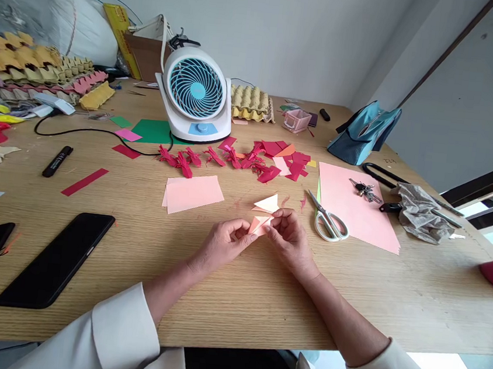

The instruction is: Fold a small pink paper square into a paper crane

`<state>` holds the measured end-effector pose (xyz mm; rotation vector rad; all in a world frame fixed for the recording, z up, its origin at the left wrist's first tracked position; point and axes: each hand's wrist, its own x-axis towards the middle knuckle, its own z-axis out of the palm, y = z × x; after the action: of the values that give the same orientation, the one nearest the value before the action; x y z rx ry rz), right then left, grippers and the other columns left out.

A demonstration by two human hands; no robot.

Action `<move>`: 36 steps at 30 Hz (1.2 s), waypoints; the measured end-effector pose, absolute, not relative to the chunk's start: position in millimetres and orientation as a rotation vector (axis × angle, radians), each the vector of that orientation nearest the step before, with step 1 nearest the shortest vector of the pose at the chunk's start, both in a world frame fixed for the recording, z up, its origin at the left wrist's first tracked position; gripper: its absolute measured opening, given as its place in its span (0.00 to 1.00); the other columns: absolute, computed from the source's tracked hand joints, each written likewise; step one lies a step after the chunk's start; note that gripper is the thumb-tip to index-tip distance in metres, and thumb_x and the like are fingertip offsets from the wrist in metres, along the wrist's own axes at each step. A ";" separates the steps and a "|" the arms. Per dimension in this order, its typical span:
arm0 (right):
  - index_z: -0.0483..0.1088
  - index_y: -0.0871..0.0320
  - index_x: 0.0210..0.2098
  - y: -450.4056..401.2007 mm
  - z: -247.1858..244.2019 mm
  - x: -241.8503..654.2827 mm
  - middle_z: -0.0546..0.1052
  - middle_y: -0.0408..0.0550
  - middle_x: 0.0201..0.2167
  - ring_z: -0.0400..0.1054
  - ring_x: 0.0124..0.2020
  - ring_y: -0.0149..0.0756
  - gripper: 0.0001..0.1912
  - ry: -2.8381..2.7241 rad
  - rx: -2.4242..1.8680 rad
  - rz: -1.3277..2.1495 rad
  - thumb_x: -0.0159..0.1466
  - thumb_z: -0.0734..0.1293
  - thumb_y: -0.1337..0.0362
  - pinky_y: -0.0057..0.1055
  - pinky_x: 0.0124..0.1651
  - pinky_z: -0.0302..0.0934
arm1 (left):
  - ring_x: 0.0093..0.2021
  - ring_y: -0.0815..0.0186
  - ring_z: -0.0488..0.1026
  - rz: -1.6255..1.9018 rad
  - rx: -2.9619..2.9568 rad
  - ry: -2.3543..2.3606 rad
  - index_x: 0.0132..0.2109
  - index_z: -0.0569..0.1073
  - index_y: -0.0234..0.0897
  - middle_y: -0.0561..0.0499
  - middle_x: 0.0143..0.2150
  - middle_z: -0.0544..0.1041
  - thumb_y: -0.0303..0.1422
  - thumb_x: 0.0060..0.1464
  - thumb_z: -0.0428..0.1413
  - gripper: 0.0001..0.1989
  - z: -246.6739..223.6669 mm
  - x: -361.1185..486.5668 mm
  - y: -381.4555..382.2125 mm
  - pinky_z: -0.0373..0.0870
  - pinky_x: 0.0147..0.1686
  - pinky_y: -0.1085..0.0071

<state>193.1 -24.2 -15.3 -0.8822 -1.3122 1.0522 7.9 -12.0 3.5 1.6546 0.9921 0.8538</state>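
Between both hands is a small folded piece of pink paper (259,225), held just above the table. My left hand (226,242) pinches its left side between thumb and fingers. On the opposite side, my right hand (292,241) is closed on the same paper, thumb below and fingers behind. Right behind it lies a pale folded paper triangle (268,203). Flat pink paper rectangles (195,194) rest beyond my left hand. White-handled scissors (329,221) lie to the right of my right hand, blades pointing away, beside large pink sheets (358,211).
Red cut and fringed paper pieces (232,156) lie across the middle, before a white fan (198,94). A black phone (58,258) and marker (58,161) are at left. Keys (365,190), a crumpled grey cloth (422,212) and a blue bag (363,132) stand at right.
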 end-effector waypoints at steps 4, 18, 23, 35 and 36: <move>0.62 0.51 0.45 -24.6 -13.9 192.4 0.69 0.39 0.29 0.64 0.30 0.32 0.14 -1.323 -0.877 1.040 0.64 0.70 0.61 0.30 0.34 0.59 | 0.27 0.71 0.69 0.743 1.349 0.916 0.35 0.74 0.33 0.48 0.32 0.77 0.49 0.53 0.59 0.20 8.9 9.2 -11.8 0.67 0.23 0.76; 0.62 0.51 0.48 -26.0 -13.2 191.5 0.70 0.42 0.31 0.66 0.32 0.34 0.18 -1.338 -0.919 1.147 0.63 0.70 0.55 0.32 0.35 0.62 | 0.23 0.72 0.68 0.775 1.373 0.945 0.30 0.72 0.34 0.54 0.24 0.73 0.43 0.47 0.65 0.16 -0.4 11.4 -9.7 0.65 0.20 0.78; 0.63 0.52 0.48 -24.5 -13.7 193.9 0.69 0.41 0.29 0.66 0.30 0.33 0.17 -1.324 -0.913 1.112 0.64 0.70 0.58 0.32 0.35 0.62 | 0.25 0.72 0.70 0.732 1.296 0.912 0.33 0.75 0.33 0.50 0.29 0.76 0.49 0.48 0.63 0.21 5.5 9.3 -10.9 0.68 0.21 0.77; 0.63 0.51 0.46 -23.4 -10.8 196.1 0.70 0.41 0.30 0.67 0.31 0.34 0.19 -1.271 -0.924 1.089 0.61 0.72 0.55 0.33 0.37 0.63 | 0.28 0.72 0.71 0.623 1.148 0.834 0.38 0.77 0.32 0.45 0.34 0.80 0.48 0.48 0.65 0.22 3.5 4.4 -6.4 0.70 0.24 0.77; 0.63 0.51 0.46 -23.7 -10.7 196.0 0.70 0.41 0.30 0.66 0.32 0.34 0.18 -1.273 -0.917 1.092 0.62 0.72 0.56 0.33 0.38 0.63 | 0.28 0.72 0.71 0.626 1.155 0.832 0.38 0.77 0.32 0.45 0.34 0.80 0.46 0.47 0.66 0.21 2.8 4.7 -6.4 0.70 0.24 0.77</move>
<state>196.0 -23.7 -10.7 -0.9167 -1.2733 1.0916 4.7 -6.4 2.8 1.1555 0.8319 0.6262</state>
